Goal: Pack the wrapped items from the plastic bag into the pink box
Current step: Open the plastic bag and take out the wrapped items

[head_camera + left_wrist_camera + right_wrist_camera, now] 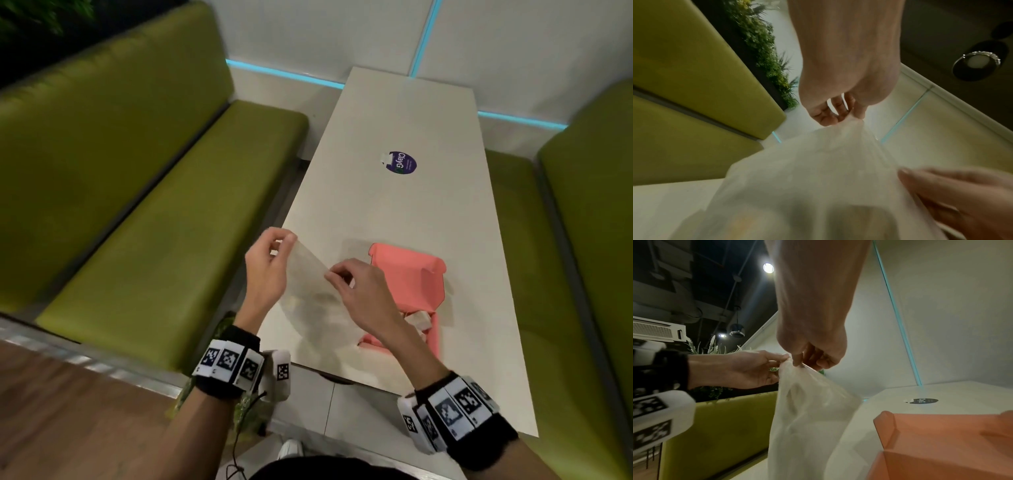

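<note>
A clear plastic bag (310,291) hangs above the near left part of the white table (394,205), with dim shapes of wrapped items low inside it. My left hand (274,246) pinches the bag's upper left edge, and my right hand (337,275) pinches its upper right edge. In the left wrist view the bag (807,178) spreads below my left hand (840,116). The right wrist view shows the bag (809,410) drooping from my right hand (799,361). The open pink box (421,274) stands just right of the bag, a pale wrapped item (419,318) inside it.
A round purple sticker (401,162) lies on the middle of the table. Green benches (154,222) run along both sides, the right one (534,274) close to the box. The table's near edge is just below the bag. White walls with cyan light strips close the far end.
</note>
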